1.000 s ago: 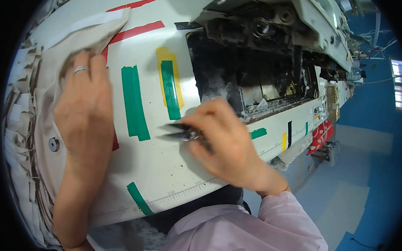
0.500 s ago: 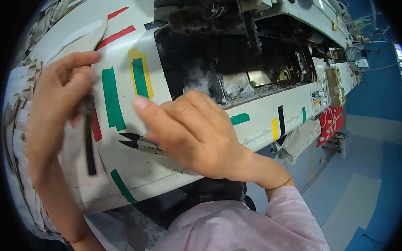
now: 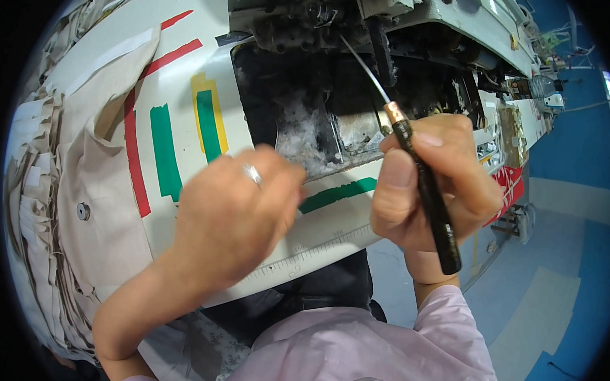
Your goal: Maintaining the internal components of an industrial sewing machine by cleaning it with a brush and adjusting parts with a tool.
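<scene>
In my right hand (image 3: 433, 175) is an awl with a black handle (image 3: 429, 191), a copper-coloured collar and a thin tapering metal shaft. Its tip points up toward the dark underside of the tilted-back sewing machine (image 3: 345, 14); I cannot tell whether it touches. My left hand (image 3: 234, 208), with a ring on one finger, is curled above the white table (image 3: 247, 118) beside the machine's opening. What it holds, if anything, is hidden. Lint (image 3: 300, 133) lies in the dark open bed below the machine.
Beige fabric (image 3: 107, 183) with a round metal piece lies at the left, next to stacked folded cloth (image 3: 32, 214). Green tape (image 3: 165, 152), red tape (image 3: 138, 158) and a printed ruler mark the table. A clear bottle (image 3: 540, 86) lies at the far right.
The awl has gone from my left hand to my right, which has risen to the right. My left hand has moved right, over where the thread snips lay; they no longer show.
</scene>
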Tool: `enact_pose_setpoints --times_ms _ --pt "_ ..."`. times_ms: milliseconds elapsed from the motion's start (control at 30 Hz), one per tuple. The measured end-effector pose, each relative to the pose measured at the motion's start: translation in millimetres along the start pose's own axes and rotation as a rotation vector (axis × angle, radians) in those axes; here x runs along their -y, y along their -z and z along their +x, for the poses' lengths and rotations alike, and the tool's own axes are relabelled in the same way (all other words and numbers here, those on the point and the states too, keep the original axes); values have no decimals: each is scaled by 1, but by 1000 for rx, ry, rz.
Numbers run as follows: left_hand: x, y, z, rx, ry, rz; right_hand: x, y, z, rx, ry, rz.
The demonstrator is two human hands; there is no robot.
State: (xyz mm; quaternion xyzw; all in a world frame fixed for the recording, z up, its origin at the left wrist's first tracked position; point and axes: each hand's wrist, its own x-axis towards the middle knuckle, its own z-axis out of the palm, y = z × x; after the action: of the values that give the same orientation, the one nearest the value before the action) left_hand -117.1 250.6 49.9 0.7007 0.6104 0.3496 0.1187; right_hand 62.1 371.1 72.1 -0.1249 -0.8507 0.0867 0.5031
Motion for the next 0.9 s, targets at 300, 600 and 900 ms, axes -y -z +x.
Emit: enact_pose_setpoints --times_ms 300,600,900 --pt "26 -17 -15 3 -426 177 -22 -1 38 88 37 -60" --pt "45 -17 -4 -14 -406 130 -32 -21 33 -194 -74 154" --pt "46 -20 -4 -11 -407 143 -30 -20 45 -79 -131 41"
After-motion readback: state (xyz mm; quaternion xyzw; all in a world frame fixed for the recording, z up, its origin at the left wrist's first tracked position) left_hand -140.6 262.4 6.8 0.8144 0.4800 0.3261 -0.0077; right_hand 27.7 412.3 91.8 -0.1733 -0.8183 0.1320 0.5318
